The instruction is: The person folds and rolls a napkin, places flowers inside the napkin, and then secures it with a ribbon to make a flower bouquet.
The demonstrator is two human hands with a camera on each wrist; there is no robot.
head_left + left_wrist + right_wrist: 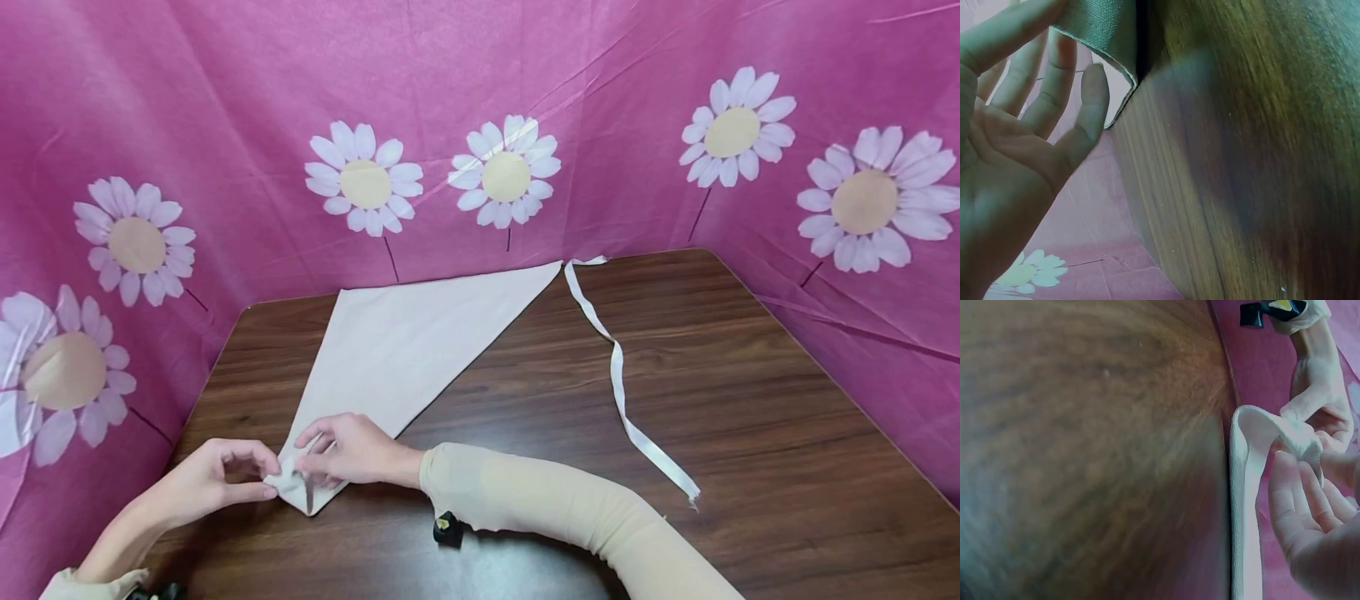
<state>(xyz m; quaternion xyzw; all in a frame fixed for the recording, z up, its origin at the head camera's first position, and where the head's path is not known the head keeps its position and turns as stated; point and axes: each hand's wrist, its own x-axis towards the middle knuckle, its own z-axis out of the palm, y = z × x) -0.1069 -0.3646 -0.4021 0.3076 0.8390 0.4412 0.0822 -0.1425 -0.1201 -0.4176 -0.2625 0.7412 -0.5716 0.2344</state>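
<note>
The left grip (210, 479) and right grip (358, 450) pinch the near end of an off-white triangular cloth (408, 350) on the brown wood-grain bench (750, 400) (a narrow white ribbon (617, 379) lies to its right).

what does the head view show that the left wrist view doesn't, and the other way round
Only the head view: the white ribbon lying loose at the right, the right hand and its beige sleeve.

Only the left wrist view: the inner side of the left hand, its palm facing the camera.

Both: the left hand, part of the pale cloth, the wooden table and the pink flowered backdrop.
</note>
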